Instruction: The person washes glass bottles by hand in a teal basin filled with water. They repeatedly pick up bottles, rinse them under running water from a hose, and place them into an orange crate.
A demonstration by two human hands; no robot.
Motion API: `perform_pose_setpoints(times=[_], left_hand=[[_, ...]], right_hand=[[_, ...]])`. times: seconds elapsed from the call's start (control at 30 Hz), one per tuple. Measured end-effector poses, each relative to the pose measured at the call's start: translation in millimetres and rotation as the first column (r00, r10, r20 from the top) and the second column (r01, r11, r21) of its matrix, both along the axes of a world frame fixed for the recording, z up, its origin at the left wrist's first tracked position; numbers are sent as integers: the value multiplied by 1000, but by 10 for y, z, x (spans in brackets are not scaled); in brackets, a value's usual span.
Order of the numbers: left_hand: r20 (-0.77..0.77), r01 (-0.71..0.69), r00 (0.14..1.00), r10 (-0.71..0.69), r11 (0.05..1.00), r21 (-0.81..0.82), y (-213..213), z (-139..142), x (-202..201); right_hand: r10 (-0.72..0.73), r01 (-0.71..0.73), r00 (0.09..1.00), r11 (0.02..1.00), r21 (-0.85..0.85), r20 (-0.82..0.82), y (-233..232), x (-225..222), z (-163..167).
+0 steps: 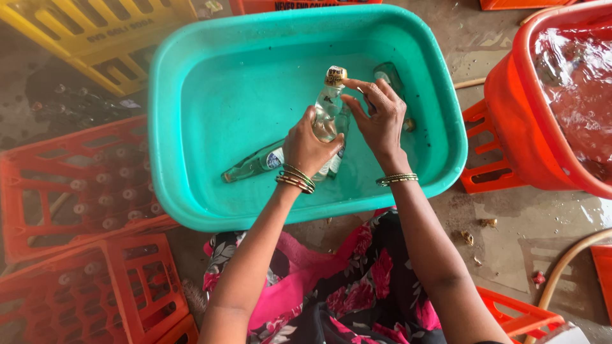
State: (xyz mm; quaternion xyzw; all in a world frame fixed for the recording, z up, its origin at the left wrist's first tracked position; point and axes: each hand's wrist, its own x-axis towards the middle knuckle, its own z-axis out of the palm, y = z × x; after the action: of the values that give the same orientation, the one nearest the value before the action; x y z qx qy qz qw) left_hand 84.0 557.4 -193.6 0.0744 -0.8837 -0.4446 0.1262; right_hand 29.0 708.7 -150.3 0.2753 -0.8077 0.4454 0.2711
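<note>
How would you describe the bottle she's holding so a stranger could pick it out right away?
Find the big teal tub. Over its middle, the left hand grips a clear glass bottle upright while the right hand touches its top. The other bottles lie flat in the water.

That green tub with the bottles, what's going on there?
A person is bent over a green tub with a little water in it. Their left hand has a grip on a clear glass bottle, holding it up by the body. Their right hand is at the bottle's neck, with a finger on the label near the top. More bottles lie in the tub. Red crates with bottles stand to the left, and a red tub of water to the right.
</note>
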Motion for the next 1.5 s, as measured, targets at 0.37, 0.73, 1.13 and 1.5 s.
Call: perform_pose_setpoints(times=[0.37,0.73,1.13,1.5], left_hand=[[177,258,963,-202,878,-404,-477,23,-19],[-192,197,913,-359,802,-564,-566,-121,-121],[51,229,972,-229,874,-429,-591,-296,-287],[-56,215,966,-252,904,-369,-620,-359,-290]], right_hand=[[37,51,977,914,403,-208,18,-63,-89],[-125,123,992,973,195,1,417,-412,-235],[329,-123,878,856,-502,347,522,-137,-64],[812,-271,583,213,-939,16,1603,-651,-706]])
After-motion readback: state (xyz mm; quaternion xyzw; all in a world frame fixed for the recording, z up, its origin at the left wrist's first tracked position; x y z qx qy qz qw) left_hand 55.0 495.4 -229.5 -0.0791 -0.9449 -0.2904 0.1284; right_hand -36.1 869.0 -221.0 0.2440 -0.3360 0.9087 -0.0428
